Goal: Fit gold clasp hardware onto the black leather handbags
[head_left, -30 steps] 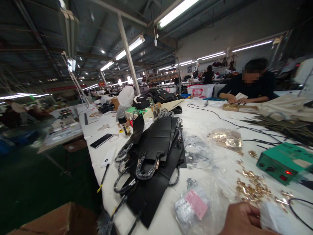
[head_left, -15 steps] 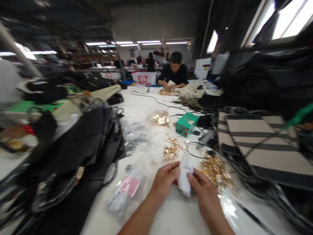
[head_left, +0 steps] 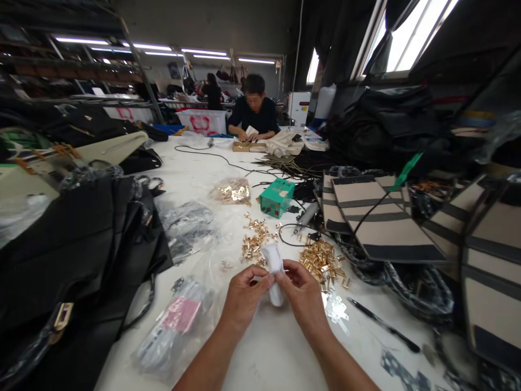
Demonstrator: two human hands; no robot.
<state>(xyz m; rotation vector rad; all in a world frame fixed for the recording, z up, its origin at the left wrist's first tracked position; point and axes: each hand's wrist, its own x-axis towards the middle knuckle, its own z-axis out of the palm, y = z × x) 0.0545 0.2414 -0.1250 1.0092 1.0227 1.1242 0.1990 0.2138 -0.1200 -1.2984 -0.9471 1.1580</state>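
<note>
Between my two hands is a folded white strip [head_left: 275, 293], soft-looking like cloth or thin foam; its exact kind I cannot make out. My left hand [head_left: 244, 293] pinches it from the left, thumb on top. From the right, my right hand [head_left: 303, 290] grips the same strip, both thumbs meeting near its middle. Just beyond the fingers lies a loose pile of small gold metal fittings [head_left: 254, 239]. A larger heap of gold fittings [head_left: 321, 263] is right of my right hand, with flat silver metal pieces [head_left: 337, 309] below it.
A plastic-wrapped bundle with a pink label [head_left: 181, 315] lies left. Black bags [head_left: 101, 233] fill the left side. Beyond stand a green control box [head_left: 277, 196] and a bag of gold parts [head_left: 232, 190]. A black pen [head_left: 385, 326] and striped panels [head_left: 382, 217] lie right. A co-worker [head_left: 254, 111] sits opposite.
The view has swung right, so everything sits further left in the picture. My hands have drawn closer together on the white strip, which now looks folded over at the top.
</note>
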